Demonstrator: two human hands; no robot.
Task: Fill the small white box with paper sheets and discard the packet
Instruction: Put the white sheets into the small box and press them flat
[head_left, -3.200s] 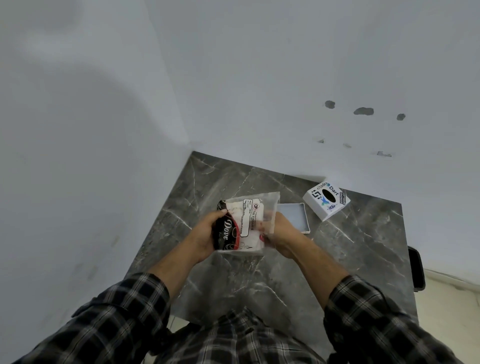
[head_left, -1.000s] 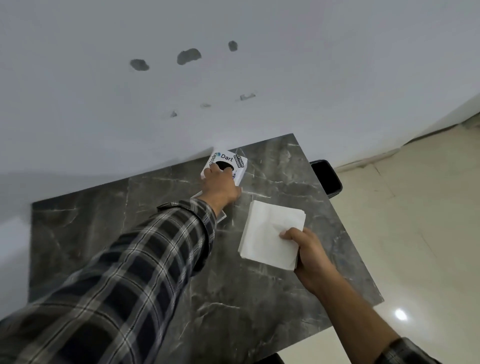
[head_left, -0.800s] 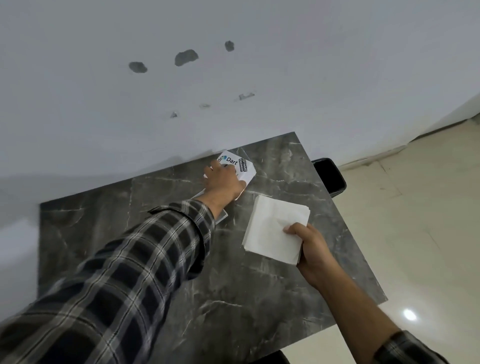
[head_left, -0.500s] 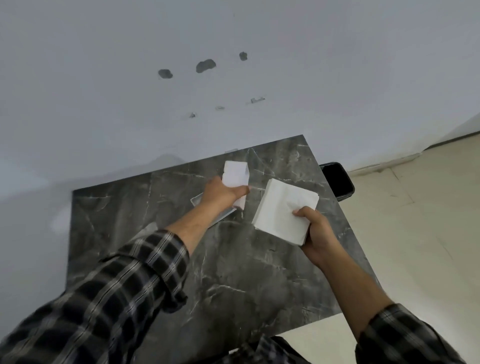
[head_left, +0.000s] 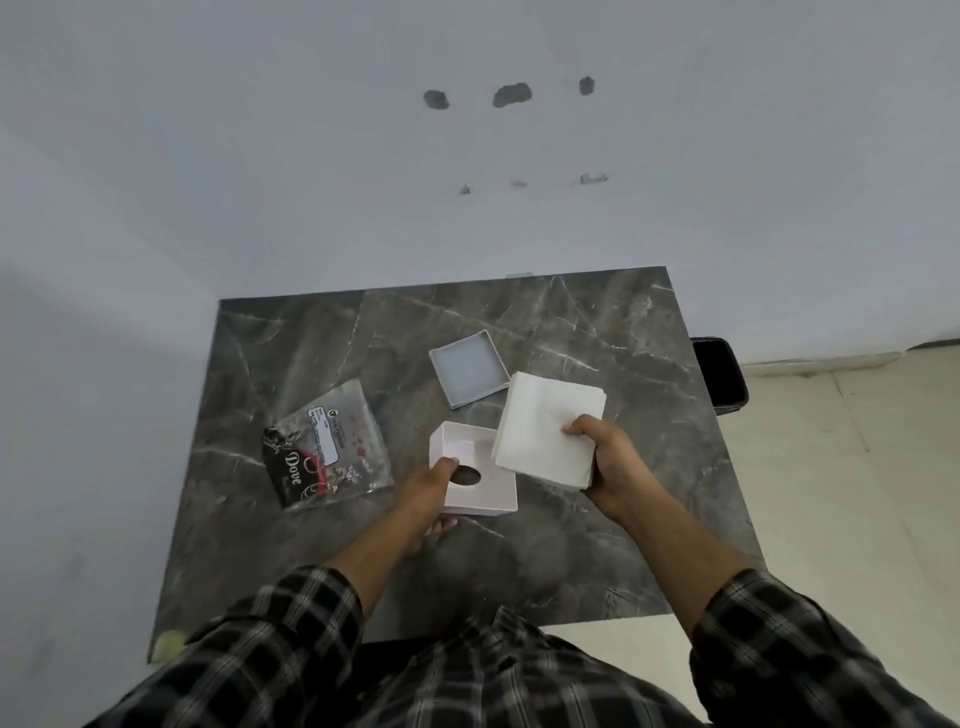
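Now your left hand (head_left: 423, 491) grips the open white box (head_left: 472, 475) over the table (head_left: 597, 332), fingers closed on its near wall; your right hand (head_left: 610, 462) pinches the paper stack (head_left: 545, 428) beside it. Emptied packet (head_left: 327, 444) lies left.

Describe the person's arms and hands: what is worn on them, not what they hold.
Both arms wear long sleeves of a dark plaid shirt, black crossed with grey-white lines: the left sleeve and the right sleeve are both pushed up, leaving the forearms bare. The left hand and right hand are bare; no gloves, rings or watch show.
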